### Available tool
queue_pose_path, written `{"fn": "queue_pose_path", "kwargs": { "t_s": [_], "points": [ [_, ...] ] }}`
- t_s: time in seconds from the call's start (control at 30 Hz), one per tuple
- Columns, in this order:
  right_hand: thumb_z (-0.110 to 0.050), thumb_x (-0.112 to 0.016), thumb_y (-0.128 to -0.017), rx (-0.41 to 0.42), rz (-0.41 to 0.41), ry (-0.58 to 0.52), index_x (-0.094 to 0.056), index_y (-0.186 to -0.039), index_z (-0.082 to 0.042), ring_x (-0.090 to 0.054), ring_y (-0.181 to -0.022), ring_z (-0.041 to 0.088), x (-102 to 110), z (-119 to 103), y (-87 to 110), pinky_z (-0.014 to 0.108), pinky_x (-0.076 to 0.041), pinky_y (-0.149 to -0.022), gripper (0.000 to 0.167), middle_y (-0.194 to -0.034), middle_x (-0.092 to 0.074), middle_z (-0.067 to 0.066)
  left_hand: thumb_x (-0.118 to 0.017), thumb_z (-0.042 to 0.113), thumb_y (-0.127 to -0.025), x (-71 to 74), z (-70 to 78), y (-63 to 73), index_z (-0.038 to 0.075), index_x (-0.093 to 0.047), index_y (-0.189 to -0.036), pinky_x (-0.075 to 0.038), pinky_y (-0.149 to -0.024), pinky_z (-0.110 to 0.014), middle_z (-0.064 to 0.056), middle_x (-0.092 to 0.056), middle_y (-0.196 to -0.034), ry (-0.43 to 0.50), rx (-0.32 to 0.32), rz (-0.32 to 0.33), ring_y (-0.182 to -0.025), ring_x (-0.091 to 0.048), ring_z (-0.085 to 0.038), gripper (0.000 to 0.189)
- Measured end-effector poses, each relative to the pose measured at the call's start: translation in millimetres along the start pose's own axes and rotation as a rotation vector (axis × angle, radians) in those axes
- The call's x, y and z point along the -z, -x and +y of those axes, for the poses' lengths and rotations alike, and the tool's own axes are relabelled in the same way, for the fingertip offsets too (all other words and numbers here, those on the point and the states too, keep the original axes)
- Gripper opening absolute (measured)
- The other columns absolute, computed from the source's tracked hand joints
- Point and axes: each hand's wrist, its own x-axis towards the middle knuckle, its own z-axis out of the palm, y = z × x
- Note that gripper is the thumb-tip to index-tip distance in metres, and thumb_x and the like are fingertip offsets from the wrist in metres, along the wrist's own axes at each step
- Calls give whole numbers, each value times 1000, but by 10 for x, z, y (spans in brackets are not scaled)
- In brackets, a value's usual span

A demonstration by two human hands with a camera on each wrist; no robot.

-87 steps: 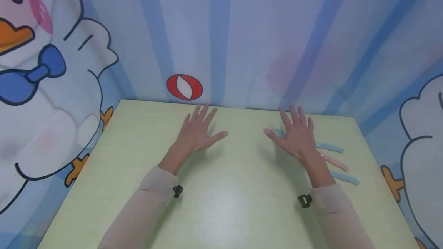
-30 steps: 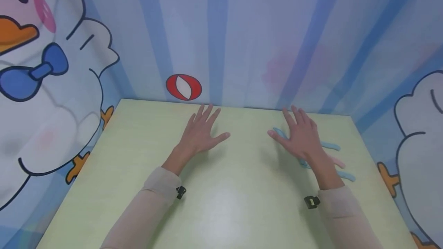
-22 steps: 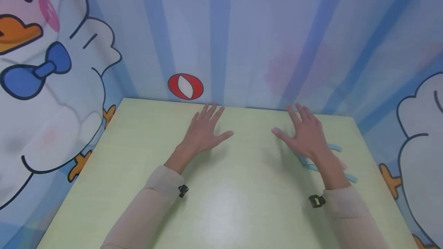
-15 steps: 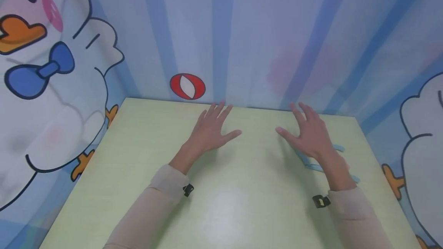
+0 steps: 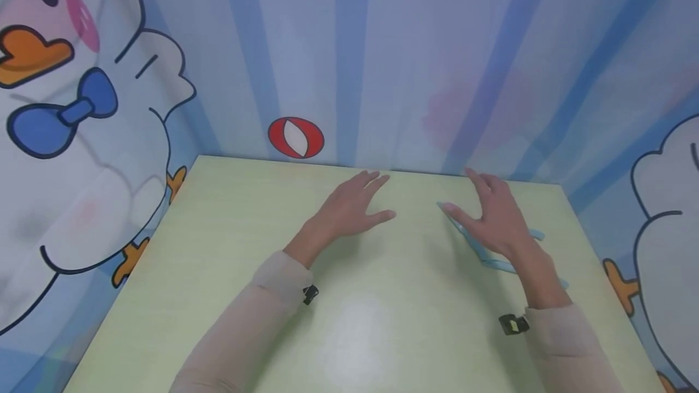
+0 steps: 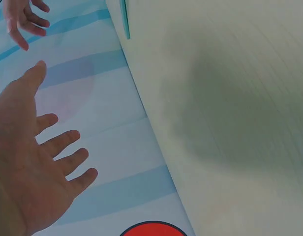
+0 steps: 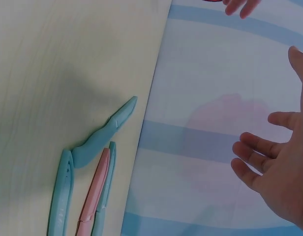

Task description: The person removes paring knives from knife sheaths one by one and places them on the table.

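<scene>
1. Left hand (image 5: 352, 208), middle of head view: fingers spread, nothing held, raised over pale-yellow wood-grained tabletop (image 5: 251, 211).
2. Right hand (image 5: 498, 217), right of middle: fingers relaxed, thumb apart, nothing held, also raised.
3. Lower left of right-wrist view, on tabletop: slender angled blue plastic-looking stick (image 7: 103, 135); below it, straight blue stick (image 7: 62, 196), pink stick (image 7: 93, 189), narrow blue stick (image 7: 104, 189).
4. Sticks likely light, stiff, slightly slippery; pinch mid-length.

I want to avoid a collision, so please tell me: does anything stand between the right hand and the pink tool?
From above, nothing visible stands between the right hand and the pink tool, but blue tools lie on both sides of it, one very close.
</scene>
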Motion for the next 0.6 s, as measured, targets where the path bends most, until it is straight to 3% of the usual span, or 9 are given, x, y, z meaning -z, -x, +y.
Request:
{"fn": "queue_pose_path", "kwargs": {
  "t_s": [0.33, 0.6],
  "points": [
    [-56, -59, -103, -46, 48, 13, -31, -165, -4, -40, -138, 54, -12, 68, 111, 78, -30, -106, 85, -149, -47, 31, -55, 61, -104, -148, 170, -232, 23, -31, -168, -30, -125, -48, -5, -32, -171, 14, -58, -57, -157, -29, -25, 78],
    [-51, -59, -105, -76, 72, -70, -35, -160, 5, -48, -128, 50, -95, 127, 200, 70, -37, -104, 82, -138, -53, 31, -58, 56, -105, -257, 289, -383, 21, -37, -165, -43, -116, -42, -6, -47, -157, -14, -101, -41, -143, -46, -24, 72]
  ]
}}
